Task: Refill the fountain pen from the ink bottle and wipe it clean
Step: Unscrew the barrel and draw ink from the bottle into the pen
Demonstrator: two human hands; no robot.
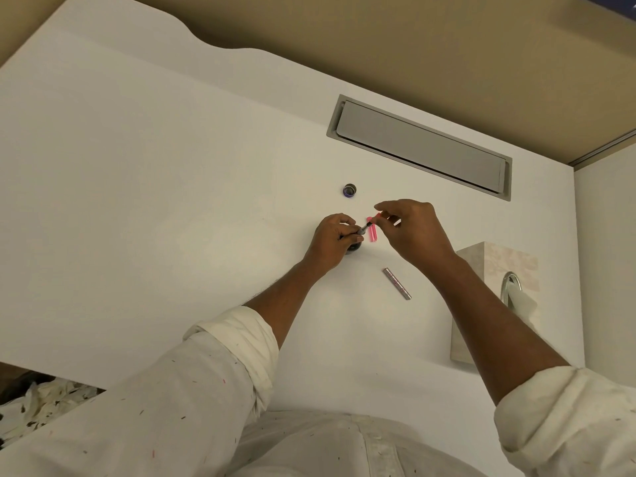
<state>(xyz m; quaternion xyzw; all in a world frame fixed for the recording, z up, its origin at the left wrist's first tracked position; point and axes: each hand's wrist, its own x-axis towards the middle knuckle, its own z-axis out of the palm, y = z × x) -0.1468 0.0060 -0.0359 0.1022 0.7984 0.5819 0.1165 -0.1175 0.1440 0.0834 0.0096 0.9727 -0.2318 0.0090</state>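
My left hand (330,237) grips the dark front section of the fountain pen (364,229), just above the dark ink bottle (354,248), which my hand mostly hides. My right hand (414,232) pinches the pen's pink rear end (375,216) between thumb and fingers. A pink tube-shaped part (372,234) shows just below the pen; I cannot tell whether it lies on the desk. The bottle's round cap (349,190) rests farther back on the white desk (172,201). A metallic pen cap (396,283) lies on the desk below my right hand.
A beige tissue box (495,266) with a tissue sticking out (523,304) stands at the right, partly behind my right forearm. A grey cable-tray lid (420,148) is set into the desk at the back. Crumpled stained paper (41,404) lies below the desk's front-left edge.
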